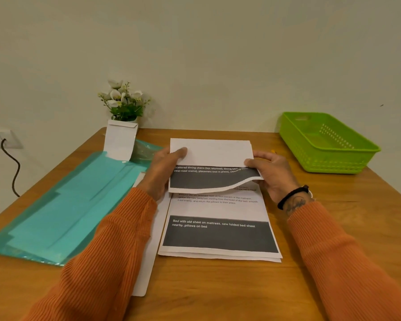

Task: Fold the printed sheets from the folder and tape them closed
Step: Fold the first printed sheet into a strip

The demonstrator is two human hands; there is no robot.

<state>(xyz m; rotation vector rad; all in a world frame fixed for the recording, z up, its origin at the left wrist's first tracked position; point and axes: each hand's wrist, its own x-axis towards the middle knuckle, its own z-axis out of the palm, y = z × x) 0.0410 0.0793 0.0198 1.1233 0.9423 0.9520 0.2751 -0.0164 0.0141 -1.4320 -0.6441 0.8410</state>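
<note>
A partly folded printed sheet (212,156) is lifted above the table's middle, its white back folded toward me over a dark printed band. My left hand (163,172) pinches its left edge with the thumb on top. At the right edge my right hand (272,173) pinches it, thumb on the fold. Under it lies a stack of printed sheets (220,230) with a dark band and white text. A teal plastic folder (63,205) lies open at the left. I see no tape.
A green plastic basket (326,142) stands at the back right of the wooden table (218,290). White envelopes (120,140) lean at the back beside a pot of white flowers (123,100). Another white sheet (148,262) lies under my left forearm. A wall socket with cable (2,140) is at far left.
</note>
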